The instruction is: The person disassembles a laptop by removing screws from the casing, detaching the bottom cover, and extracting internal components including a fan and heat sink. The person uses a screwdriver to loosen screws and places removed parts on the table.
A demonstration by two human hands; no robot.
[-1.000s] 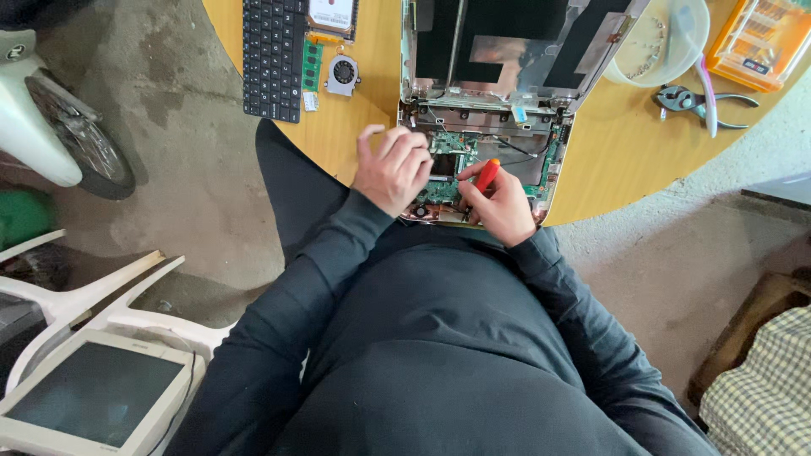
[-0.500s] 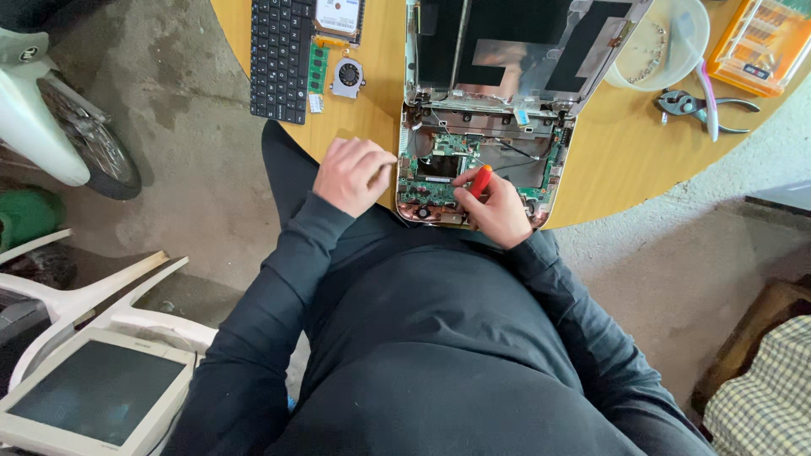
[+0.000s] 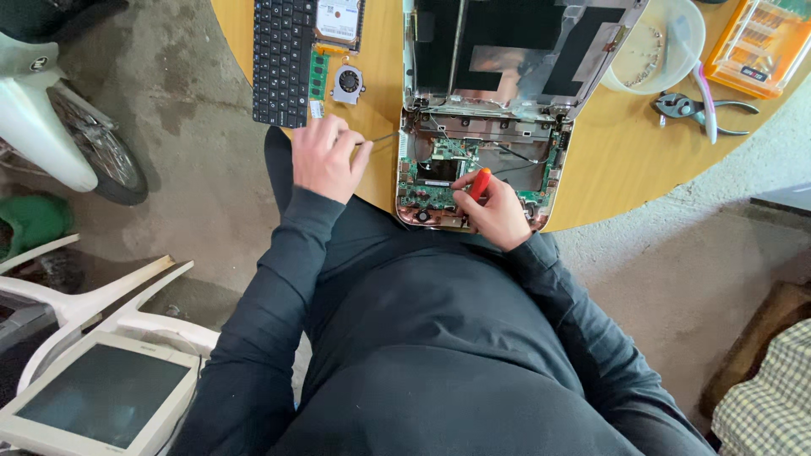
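Note:
An opened laptop chassis (image 3: 553,173) lies on the round wooden table (image 3: 629,165), its green circuit board (image 3: 429,196) bare. My right hand (image 3: 498,215) rests on the board's near edge and grips a red-handled screwdriver (image 3: 479,182), tip down into the chassis. My left hand (image 3: 325,159) lies on the table left of the laptop, just below the detached black keyboard (image 3: 283,59). Its fingers pinch a thin metal tool (image 3: 380,138) that points toward the laptop's left edge. My dark sleeves and torso fill the lower frame.
A green memory stick (image 3: 318,76), small fan (image 3: 347,83) and hard drive (image 3: 340,19) lie by the keyboard. At the right are a clear bowl (image 3: 676,72), pliers (image 3: 688,107) and an orange tool case (image 3: 760,42). On the floor: motorbike wheel (image 3: 97,156), white chair (image 3: 110,291), old monitor (image 3: 101,397).
My left hand has left the laptop's board and slid left onto the bare table below the keyboard. My right hand and the screwdriver have stayed in place.

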